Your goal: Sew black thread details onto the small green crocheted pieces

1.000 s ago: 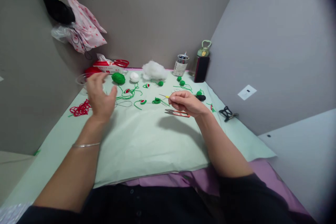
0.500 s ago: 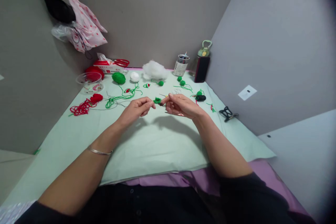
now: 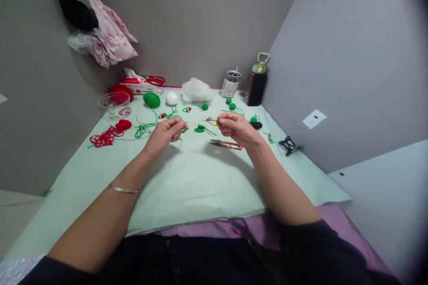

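My left hand is closed in a pinch above the table, with a small green piece partly visible at its fingers and a thin thread below. My right hand is also pinched, to the right; a faint thin line runs between the two hands. What each pinch holds is too small to name. Between and below them, a green crocheted piece with loose yarn ends lies on the pale cloth. Orange-handled thread snips lie below my right hand.
Red yarn, a green yarn ball, a white ball and white stuffing lie on the table. A pen tin, a phone and a bottle stand behind. A black clip is at the right.
The green crocheted piece between my fingers is now down on the cloth. My hands have moved apart, and the snips are more exposed.
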Demonstrator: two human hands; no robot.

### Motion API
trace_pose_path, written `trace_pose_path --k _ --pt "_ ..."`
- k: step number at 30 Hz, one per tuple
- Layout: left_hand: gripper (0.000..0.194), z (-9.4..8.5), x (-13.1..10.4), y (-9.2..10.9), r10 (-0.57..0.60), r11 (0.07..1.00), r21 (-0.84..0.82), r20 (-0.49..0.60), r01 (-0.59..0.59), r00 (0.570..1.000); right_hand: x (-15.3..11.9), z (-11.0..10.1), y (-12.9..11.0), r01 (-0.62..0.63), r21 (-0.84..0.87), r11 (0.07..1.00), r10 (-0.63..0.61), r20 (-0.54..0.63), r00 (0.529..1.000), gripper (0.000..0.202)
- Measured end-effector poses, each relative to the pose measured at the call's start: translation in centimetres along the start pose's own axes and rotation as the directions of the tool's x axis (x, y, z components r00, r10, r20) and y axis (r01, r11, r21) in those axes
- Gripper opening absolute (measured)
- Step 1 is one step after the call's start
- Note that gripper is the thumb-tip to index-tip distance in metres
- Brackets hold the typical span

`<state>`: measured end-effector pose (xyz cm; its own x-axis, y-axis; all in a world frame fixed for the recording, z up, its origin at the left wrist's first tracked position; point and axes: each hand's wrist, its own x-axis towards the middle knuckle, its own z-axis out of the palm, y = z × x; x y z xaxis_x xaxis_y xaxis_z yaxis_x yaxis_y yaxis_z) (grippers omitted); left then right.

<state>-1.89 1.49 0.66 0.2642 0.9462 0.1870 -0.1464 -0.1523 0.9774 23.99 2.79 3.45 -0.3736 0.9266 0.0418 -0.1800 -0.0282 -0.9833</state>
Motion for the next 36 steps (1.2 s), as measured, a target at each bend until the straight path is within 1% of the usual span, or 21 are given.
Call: trace_pose_path --k 2,5,9,12,15,17,20,22,25,27,30,34,36 --pt "0.025 -0.4 0.2 -0.1 0.005 1.000 0.000 -0.023 -0.005 1.000 0.0 -0.4 -0.3 0.043 0.099 0.994 -0.040 -0.033 0.999 0.025" --pt "0.023 -0.8 0.3 0.0 0.017 1.000 -0.004 -0.073 -0.018 0.997 0.0 -0.8 -0.7 0.118 0.183 0.976 -0.108 -0.062 0.992 0.027" --pt "0.018 -1.4 0.5 0.4 0.037 0.999 -0.029 -0.181 -0.043 0.983 0.1 -1.2 -0.9 0.170 0.226 0.959 -0.156 -0.081 0.984 0.031" --pt "0.016 -2.0 0.6 0.8 0.051 0.995 -0.067 -0.268 -0.071 0.962 0.2 -1.5 -1.0 0.206 0.235 0.950 -0.179 -0.132 0.975 0.029" --pt "0.014 -2.9 0.8 0.9 0.059 0.990 -0.098 -0.331 -0.097 0.942 0.1 -1.8 -1.2 0.254 0.217 0.943 -0.207 -0.218 0.954 0.025" --pt "0.014 -3.4 1.0 0.9 0.061 0.987 -0.114 -0.362 -0.109 0.930 -0.1 -2.0 -1.4 0.277 0.209 0.938 -0.224 -0.245 0.943 0.025" --pt "0.014 -4.2 1.1 0.7 0.058 0.985 -0.124 -0.401 -0.117 0.914 -0.4 -2.1 -1.5 0.304 0.211 0.929 -0.250 -0.245 0.937 0.030" --pt "0.013 -4.5 1.1 0.7 0.061 0.985 -0.122 -0.423 -0.123 0.904 -0.6 -2.1 -1.5 0.314 0.173 0.934 -0.266 -0.250 0.931 0.032" --pt "0.014 -4.9 1.1 0.8 0.063 0.984 -0.123 -0.448 -0.132 0.892 -0.8 -2.1 -1.6 0.331 0.104 0.938 -0.300 -0.235 0.925 0.028" --pt "0.014 -5.2 1.2 0.8 0.062 0.983 -0.126 -0.455 -0.133 0.889 -1.0 -2.3 -1.8 0.347 0.093 0.933 -0.320 -0.222 0.921 0.024" --pt "0.014 -5.6 1.3 0.7 0.074 0.981 -0.124 -0.466 -0.148 0.882 -1.4 -3.1 -2.5 0.367 0.066 0.928 -0.341 -0.246 0.907 0.021" --pt "0.016 -6.0 1.3 0.6 0.094 0.979 -0.115 -0.491 -0.171 0.866 -2.3 -4.8 -3.6 0.406 -0.037 0.913 -0.398 -0.293 0.869 0.027" --pt "0.017 -6.0 1.3 0.7 0.092 0.981 -0.104 -0.497 -0.164 0.863 -2.5 -5.7 -4.0 0.453 -0.038 0.890 -0.445 -0.285 0.849 0.035"
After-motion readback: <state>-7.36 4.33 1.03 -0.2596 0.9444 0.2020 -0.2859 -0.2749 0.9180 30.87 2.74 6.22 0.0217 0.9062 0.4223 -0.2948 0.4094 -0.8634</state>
